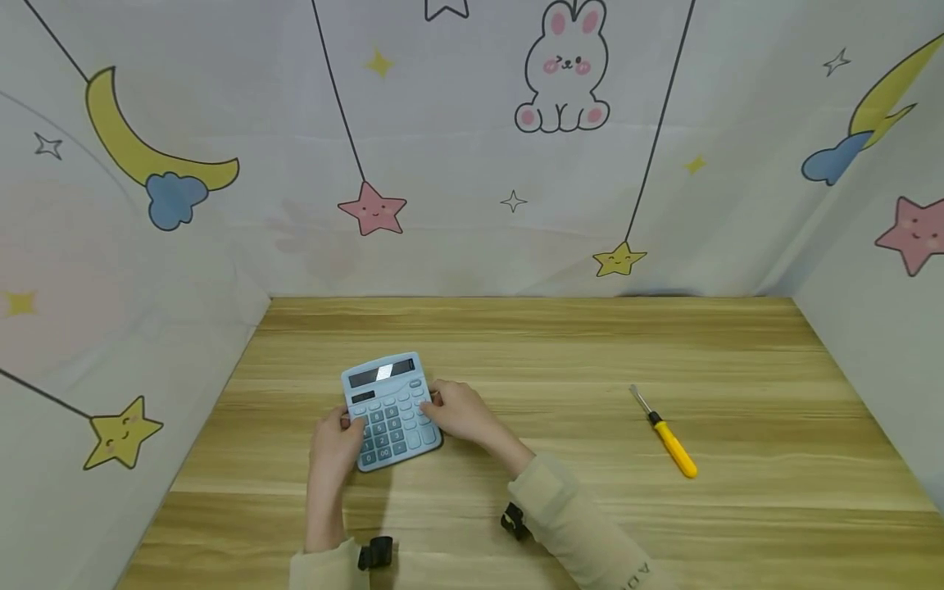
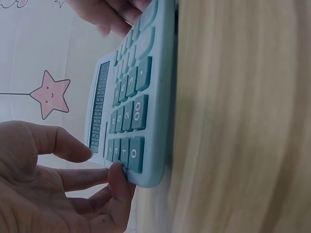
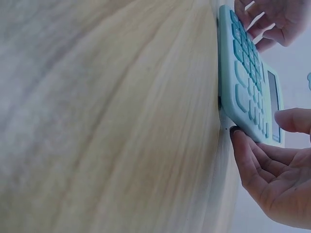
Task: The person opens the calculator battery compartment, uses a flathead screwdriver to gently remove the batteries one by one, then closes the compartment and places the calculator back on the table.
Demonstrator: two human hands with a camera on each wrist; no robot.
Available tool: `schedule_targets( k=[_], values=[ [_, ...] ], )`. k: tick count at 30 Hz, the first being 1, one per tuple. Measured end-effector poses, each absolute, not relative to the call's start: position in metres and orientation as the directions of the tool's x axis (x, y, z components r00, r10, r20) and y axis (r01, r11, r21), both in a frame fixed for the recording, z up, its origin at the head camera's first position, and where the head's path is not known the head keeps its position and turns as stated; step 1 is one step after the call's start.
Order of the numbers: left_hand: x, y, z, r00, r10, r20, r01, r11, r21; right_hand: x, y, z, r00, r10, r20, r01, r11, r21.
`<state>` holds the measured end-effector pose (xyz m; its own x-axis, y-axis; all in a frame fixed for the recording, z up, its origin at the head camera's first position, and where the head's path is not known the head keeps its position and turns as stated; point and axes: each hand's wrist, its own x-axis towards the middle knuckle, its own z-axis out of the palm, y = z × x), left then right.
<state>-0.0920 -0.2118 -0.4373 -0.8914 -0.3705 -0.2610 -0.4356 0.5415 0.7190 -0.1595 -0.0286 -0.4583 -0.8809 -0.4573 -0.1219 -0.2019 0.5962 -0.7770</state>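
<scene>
A light blue calculator with darker number keys stands a little turned on the left part of the wooden table. My left hand holds its left edge, thumb over the keys and fingers at the side. At the opposite edge my right hand grips it, the thumb on the face. In the left wrist view, fingertips of the left hand touch the calculator's side. The right wrist view shows the right hand's fingers along the other side. Whether the calculator is slightly raised I cannot tell.
A screwdriver with a yellow handle lies on the table to the right, its tip pointing away. Around the table hang white cloth walls printed with stars, moons and a rabbit.
</scene>
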Motion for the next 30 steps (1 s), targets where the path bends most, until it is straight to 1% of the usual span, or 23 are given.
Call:
schedule_targets(
  k=[4, 9, 13, 20, 30],
  values=[
    [-0.091, -0.211, -0.435, -0.889, -0.374, -0.266, -0.44, 0.531, 0.724, -0.159, -0.028, -0.458, -0.883, -0.452, -0.13, -0.177, 0.576, -0.798],
    [-0.091, -0.211, -0.434, -0.897, -0.373, -0.238, -0.416, 0.528, 0.74, -0.158, -0.027, -0.456, -0.885, -0.447, -0.128, -0.161, 0.552, -0.818],
    [-0.091, -0.21, -0.434, -0.901, -0.374, -0.22, -0.399, 0.514, 0.759, -0.157, -0.028, -0.453, -0.887, -0.448, -0.114, -0.168, 0.542, -0.824],
    [-0.09, -0.21, -0.434, -0.894, -0.385, -0.229, -0.402, 0.463, 0.79, -0.155, -0.029, -0.45, -0.894, -0.438, -0.095, -0.175, 0.538, -0.825],
    [-0.089, -0.21, -0.433, -0.893, -0.424, -0.154, -0.366, 0.483, 0.795, -0.153, -0.029, -0.446, -0.897, -0.433, -0.09, -0.165, 0.515, -0.841]
  ],
)
